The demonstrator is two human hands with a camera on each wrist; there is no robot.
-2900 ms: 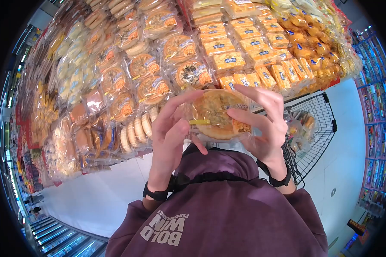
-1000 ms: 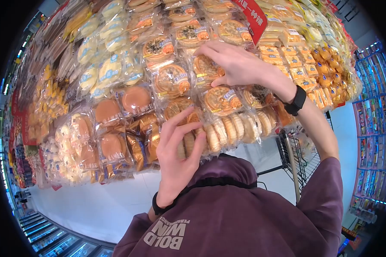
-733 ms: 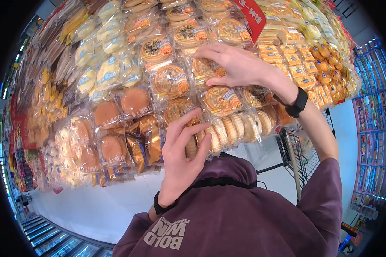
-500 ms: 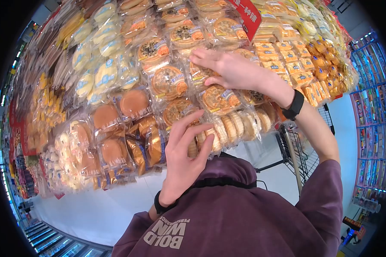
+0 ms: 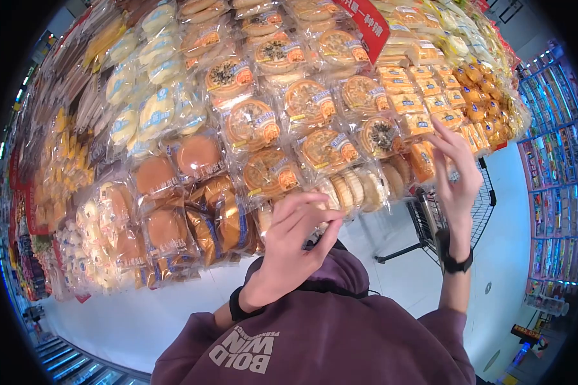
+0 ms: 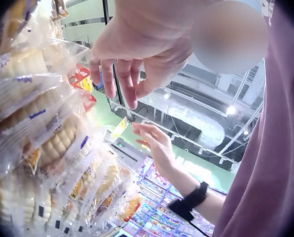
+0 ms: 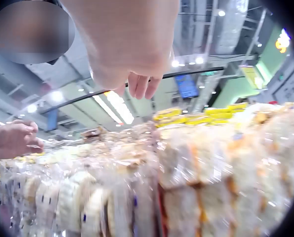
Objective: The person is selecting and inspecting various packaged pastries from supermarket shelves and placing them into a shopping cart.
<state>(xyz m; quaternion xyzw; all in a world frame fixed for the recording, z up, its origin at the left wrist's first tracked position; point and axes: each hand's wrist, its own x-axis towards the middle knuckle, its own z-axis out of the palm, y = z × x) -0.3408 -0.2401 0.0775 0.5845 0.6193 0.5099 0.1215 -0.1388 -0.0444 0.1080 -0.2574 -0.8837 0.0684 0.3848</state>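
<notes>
My left hand [image 5: 298, 240] hovers at the near edge of the bread display, fingers loosely bent and holding nothing. Just beyond it are wrapped round pastries standing on edge [image 5: 348, 188] and a flat wrapped topped pastry [image 5: 268, 173]. The left wrist view shows the fingers [image 6: 107, 74] hanging down beside the wrapped stacks. To the right, my right hand [image 5: 457, 176] is raised off the pile, fingers relaxed, near the orange-packed cakes [image 5: 422, 160]. Another wrapped topped pastry [image 5: 308, 102] lies face up in the rows, with no hand on it.
A black wire shopping cart [image 5: 478, 205] stands on the floor at the right of the display. Brown round cakes [image 5: 198, 154] and gold packets [image 5: 232, 221] fill the near left. A red sign [image 5: 366, 29] stands among the goods, and stocked shelves [image 5: 555, 173] line the far right.
Earliest, both hands held a wrapped round pastry; later the right hand was on one in the rows. Now it has lifted away toward the right; the left has shifted slightly right.
</notes>
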